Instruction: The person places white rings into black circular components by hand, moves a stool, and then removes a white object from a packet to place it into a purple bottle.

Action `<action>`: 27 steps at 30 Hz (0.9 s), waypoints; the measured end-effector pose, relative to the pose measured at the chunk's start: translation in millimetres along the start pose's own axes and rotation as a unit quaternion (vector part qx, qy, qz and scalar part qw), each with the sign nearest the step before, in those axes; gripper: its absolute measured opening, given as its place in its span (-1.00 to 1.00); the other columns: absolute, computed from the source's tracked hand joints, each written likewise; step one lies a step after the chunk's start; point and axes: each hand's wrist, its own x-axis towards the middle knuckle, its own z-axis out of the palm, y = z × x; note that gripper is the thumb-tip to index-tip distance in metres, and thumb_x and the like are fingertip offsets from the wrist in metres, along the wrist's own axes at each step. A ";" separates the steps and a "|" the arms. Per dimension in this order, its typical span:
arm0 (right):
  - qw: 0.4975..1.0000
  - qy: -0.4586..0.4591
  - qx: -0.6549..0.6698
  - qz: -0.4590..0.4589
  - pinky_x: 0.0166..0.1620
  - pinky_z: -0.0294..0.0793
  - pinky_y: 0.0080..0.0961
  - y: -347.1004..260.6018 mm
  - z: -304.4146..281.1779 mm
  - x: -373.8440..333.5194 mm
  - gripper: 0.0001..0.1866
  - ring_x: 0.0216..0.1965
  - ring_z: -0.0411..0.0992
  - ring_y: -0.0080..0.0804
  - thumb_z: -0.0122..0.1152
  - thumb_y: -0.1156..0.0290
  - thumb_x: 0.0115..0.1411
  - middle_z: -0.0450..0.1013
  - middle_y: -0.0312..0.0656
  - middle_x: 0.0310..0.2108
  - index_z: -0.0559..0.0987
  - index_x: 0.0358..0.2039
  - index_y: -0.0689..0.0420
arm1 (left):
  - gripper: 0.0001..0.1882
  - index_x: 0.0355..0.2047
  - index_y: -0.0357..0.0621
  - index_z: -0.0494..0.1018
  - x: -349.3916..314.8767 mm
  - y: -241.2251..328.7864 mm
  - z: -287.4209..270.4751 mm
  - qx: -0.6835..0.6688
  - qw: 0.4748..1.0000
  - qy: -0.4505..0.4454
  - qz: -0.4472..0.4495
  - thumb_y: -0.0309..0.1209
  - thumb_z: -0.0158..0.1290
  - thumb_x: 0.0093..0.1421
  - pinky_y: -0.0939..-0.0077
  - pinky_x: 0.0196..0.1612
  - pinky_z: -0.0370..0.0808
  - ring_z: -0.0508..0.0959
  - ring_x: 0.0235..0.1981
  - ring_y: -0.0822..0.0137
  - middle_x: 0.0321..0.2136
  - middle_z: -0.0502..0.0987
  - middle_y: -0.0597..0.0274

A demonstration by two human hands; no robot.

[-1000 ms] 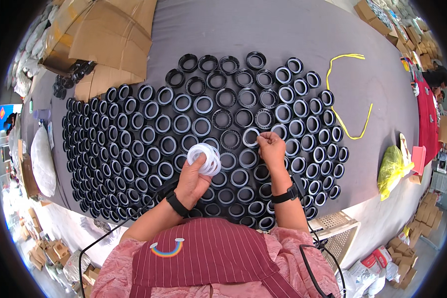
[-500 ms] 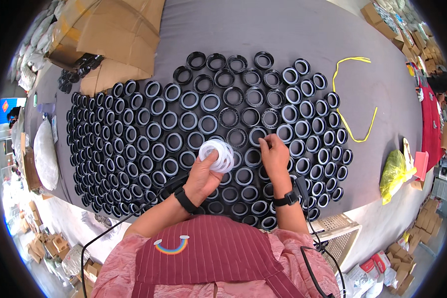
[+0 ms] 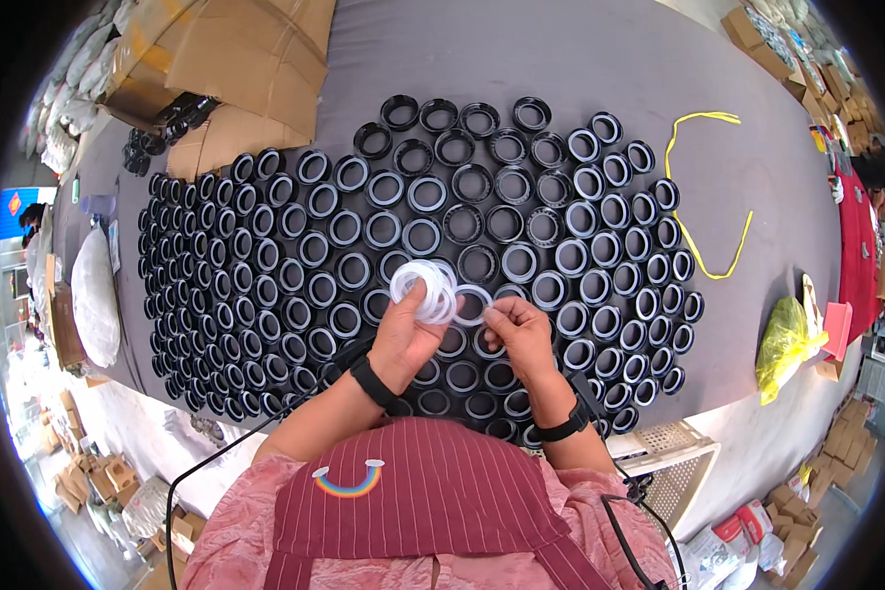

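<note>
My left hand (image 3: pixel 404 341) is closed on a loose stack of thin translucent white plastic rings (image 3: pixel 422 285), held above the middle of the table. Just right of the stack, my right hand (image 3: pixel 524 339) pinches the edge of a single white ring (image 3: pixel 459 306) between thumb and fingertips. Beneath and around both hands stand many round black rings (image 3: pixel 502 224) in close rows. Most to the left and right have a pale ring seated inside (image 3: pixel 383 188). Several in the far middle, such as one black ring (image 3: pixel 479 118), show dark interiors. My hands hide some of the nearer ones.
The grey-covered table (image 3: pixel 521 49) carries an opened cardboard box (image 3: pixel 251 69) at the far left, with black parts beside it. A yellow strap (image 3: pixel 671 147) and a yellow-green plastic bag (image 3: pixel 782 339) lie to the right. A pale plastic crate (image 3: pixel 674 472) stands by the near edge.
My right hand has moved left and nearer, from over the black rings to beside the stack. It now pinches a single white ring. My left hand still holds the stack.
</note>
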 end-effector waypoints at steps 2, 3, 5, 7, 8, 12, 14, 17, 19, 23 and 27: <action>0.999 0.030 0.001 -0.023 -0.63 0.26 -0.75 4.2 -6.6 3.7 -0.90 -0.68 0.33 -0.68 0.19 0.47 0.13 0.43 -0.33 -0.62 0.53 -0.36 0.23 | -0.71 -0.04 -0.17 0.29 3.3 6.1 -7.2 0.004 1.000 -0.006 0.006 -0.36 -0.06 0.26 0.06 0.07 0.39 0.45 -0.04 0.14 -0.10 0.44 0.08; 0.999 0.029 0.000 -0.022 -0.63 0.26 -0.75 4.7 -9.0 5.4 -0.90 -0.68 0.33 -0.68 0.19 0.47 0.13 0.43 -0.33 -0.62 0.53 -0.36 0.23 | -0.71 -0.04 -0.16 0.29 3.1 9.8 -8.7 0.009 1.000 -0.010 0.012 -0.36 -0.06 0.26 0.05 0.08 0.39 0.44 -0.04 0.13 -0.10 0.44 0.10; 0.993 0.044 -0.097 -0.054 -0.61 0.30 -0.75 3.4 -14.0 8.3 -0.88 -0.68 0.34 -0.67 0.19 0.46 0.13 0.43 -0.33 -0.63 0.55 -0.36 0.25 | -0.72 -0.07 -0.09 0.32 0.1 14.3 -11.0 -0.019 1.000 0.003 0.010 -0.44 0.02 0.20 0.01 0.05 0.40 0.47 -0.09 0.15 -0.15 0.46 0.15; 0.995 0.046 -0.080 -0.032 -0.60 0.31 -0.74 -1.1 -12.7 9.5 -0.87 -0.67 0.34 -0.68 0.18 0.44 0.14 0.43 -0.34 -0.62 0.57 -0.37 0.24 | -0.73 -0.08 -0.10 0.33 -1.2 16.5 -17.7 -0.012 1.000 0.002 0.019 -0.44 0.02 0.20 0.04 0.04 0.41 0.47 -0.09 0.16 -0.15 0.46 0.15; 0.992 0.071 -0.075 -0.068 -0.60 0.30 -0.74 2.1 -12.1 13.2 -0.87 -0.66 0.34 -0.69 0.18 0.43 0.15 0.44 -0.34 -0.62 0.57 -0.38 0.24 | -0.73 -0.08 -0.10 0.33 -2.1 18.2 -20.8 -0.013 1.000 0.002 0.020 -0.44 0.02 0.20 0.04 0.04 0.41 0.47 -0.09 0.16 -0.15 0.46 0.15; 0.984 0.102 -0.099 -0.111 -0.57 0.29 -0.75 8.9 -20.1 29.0 -0.86 -0.65 0.32 -0.71 0.18 0.42 0.14 0.44 -0.36 -0.61 0.57 -0.39 0.25 | -0.74 -0.10 -0.12 0.33 -6.0 22.4 -31.0 -0.023 1.000 -0.008 0.021 -0.44 0.02 0.20 0.07 0.00 0.45 0.49 -0.11 0.15 -0.16 0.47 0.15; 0.979 0.115 -0.122 -0.115 -0.57 0.26 -0.76 10.4 -18.8 37.7 -0.89 -0.64 0.30 -0.73 0.20 0.46 0.11 0.43 -0.38 -0.63 0.57 -0.39 0.24 | -0.75 -0.10 -0.12 0.33 -7.6 23.6 -33.7 -0.030 0.999 -0.002 0.025 -0.44 0.02 0.20 0.07 -0.01 0.46 0.50 -0.12 0.15 -0.17 0.47 0.15; 0.981 0.115 -0.094 -0.125 -0.57 0.25 -0.77 18.0 -14.0 50.5 -0.91 -0.64 0.30 -0.73 0.21 0.49 0.09 0.42 -0.39 -0.64 0.57 -0.38 0.23 | -0.70 -0.02 -0.14 0.28 -8.4 25.4 -35.4 -0.011 0.999 -0.007 0.033 -0.39 -0.05 0.25 0.08 0.07 0.41 0.45 -0.07 0.17 -0.10 0.43 0.13; 0.980 0.115 -0.092 -0.132 -0.57 0.24 -0.77 20.7 -9.1 57.4 -0.91 -0.64 0.30 -0.74 0.21 0.51 0.08 0.43 -0.39 -0.63 0.57 -0.38 0.24 | -0.70 -0.02 -0.14 0.28 -9.4 26.5 -35.4 -0.010 0.999 0.006 0.032 -0.39 -0.05 0.25 0.08 0.07 0.40 0.45 -0.06 0.17 -0.10 0.43 0.13; 0.971 0.124 -0.149 -0.140 -0.54 0.28 -0.73 27.5 -6.6 70.6 -0.89 -0.63 0.33 -0.71 0.21 0.50 0.07 0.45 -0.36 -0.61 0.58 -0.37 0.24 | -0.70 -0.02 -0.14 0.28 -8.3 26.9 -35.6 -0.010 0.999 -0.002 0.032 -0.38 -0.04 0.25 0.08 0.07 0.41 0.45 -0.06 0.16 -0.10 0.43 0.12; 0.940 0.154 -0.246 -0.177 -0.43 0.39 -0.64 36.7 -7.5 78.7 -0.86 -0.56 0.41 -0.62 0.20 0.47 0.06 0.51 -0.26 -0.58 0.59 -0.35 0.23 | -0.73 -0.10 -0.11 0.34 -7.5 25.4 -32.7 -0.038 0.999 -0.002 0.019 -0.47 0.03 0.18 0.08 -0.03 0.48 0.50 -0.12 0.14 -0.16 0.48 0.14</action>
